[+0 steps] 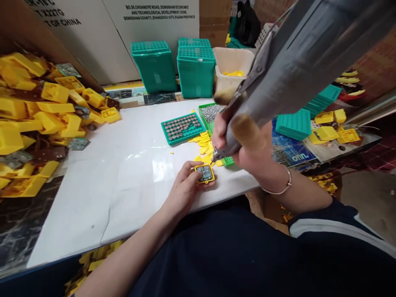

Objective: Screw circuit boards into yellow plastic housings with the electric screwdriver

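Observation:
Between the thumb and fingers of my left hand (187, 184) is a small yellow plastic housing (205, 181) with a circuit board (204, 173) set in it. My right hand (255, 152) is wrapped round a large grey electric screwdriver (275, 78), which slants down from the upper right. Its tip (214, 157) is at the upper right corner of the housing; I cannot tell whether it touches. Small flat yellow pieces (204, 144) lie loose just behind the housing. The screwdriver's body hides part of the table behind it.
A teal tray (165, 134) of round metal parts and a green tray (201, 108) of small screws stand behind my hands. Yellow housings (51, 121) pile up at left. Teal tray stacks (154, 68) and a white bin (224, 80) stand at the back.

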Demonstrator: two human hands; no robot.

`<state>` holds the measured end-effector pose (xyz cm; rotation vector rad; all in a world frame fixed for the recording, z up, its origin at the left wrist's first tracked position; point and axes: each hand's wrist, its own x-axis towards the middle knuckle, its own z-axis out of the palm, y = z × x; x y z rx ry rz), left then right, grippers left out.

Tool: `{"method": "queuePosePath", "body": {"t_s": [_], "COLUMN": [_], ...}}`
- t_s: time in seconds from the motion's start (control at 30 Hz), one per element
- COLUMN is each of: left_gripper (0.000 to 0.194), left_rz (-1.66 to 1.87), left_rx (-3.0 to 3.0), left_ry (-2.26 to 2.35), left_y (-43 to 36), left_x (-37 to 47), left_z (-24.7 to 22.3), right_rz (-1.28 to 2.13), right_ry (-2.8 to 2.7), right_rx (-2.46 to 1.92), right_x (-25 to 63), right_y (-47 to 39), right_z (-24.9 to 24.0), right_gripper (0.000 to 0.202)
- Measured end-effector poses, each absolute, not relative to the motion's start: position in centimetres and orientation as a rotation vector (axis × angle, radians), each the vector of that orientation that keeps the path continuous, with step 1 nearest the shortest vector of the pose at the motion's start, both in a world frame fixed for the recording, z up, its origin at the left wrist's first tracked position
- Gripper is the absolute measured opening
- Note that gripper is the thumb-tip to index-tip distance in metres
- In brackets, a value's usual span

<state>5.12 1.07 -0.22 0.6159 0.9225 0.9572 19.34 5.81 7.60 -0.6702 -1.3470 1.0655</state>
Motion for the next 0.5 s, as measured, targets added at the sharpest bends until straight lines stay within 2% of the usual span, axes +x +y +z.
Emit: {"method": "queuePosePath", "body": {"t_s": [0.2,0.5], "left_gripper": [0.023,0.024], "left_rz": [0.97,0.962], "left_rx": [0.617,0.611], "left_ry": [0.902,0.919], "left_y": [1.2,1.3], "left_x": [5.1,5.1], "left_z": [-0.2,-0.3], "right_rz": [1.132,1.083], "right_ry": [-1.402,-1.465], "right_rx": [-0.705,-0.81], "right_x": [17.9,17.7], "right_y": [5.6,5.9], "right_z": [5.8,5.9], "right_gripper": [0.045,0.046]}}
